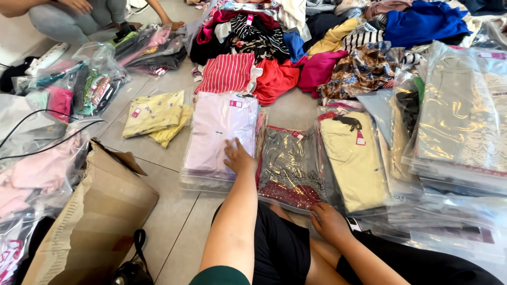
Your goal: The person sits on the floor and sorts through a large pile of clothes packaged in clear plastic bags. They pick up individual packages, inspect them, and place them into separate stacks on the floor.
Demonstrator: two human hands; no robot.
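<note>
While the left hand (238, 157) rests flat, fingers spread and holding nothing, on the near right corner of the pink pack (219, 134), the pack extends away from the hand, up and to the left; its long axis runs away from the person; the left hand is the nearer by far. The right hand (328, 220) lies low by the knee, fingers loosely curled, touching the near edge of the grey pack (289, 166); whether it pinches the film cannot be told. The pink pack's right edge is just beside the grey pack, with no gap between; a yellow pack (355, 158) lies beyond that. Left of the pink pack, bare floor (153, 153) separates it from the yellow garment (156, 116) and the cardboard box (95, 216).
</note>
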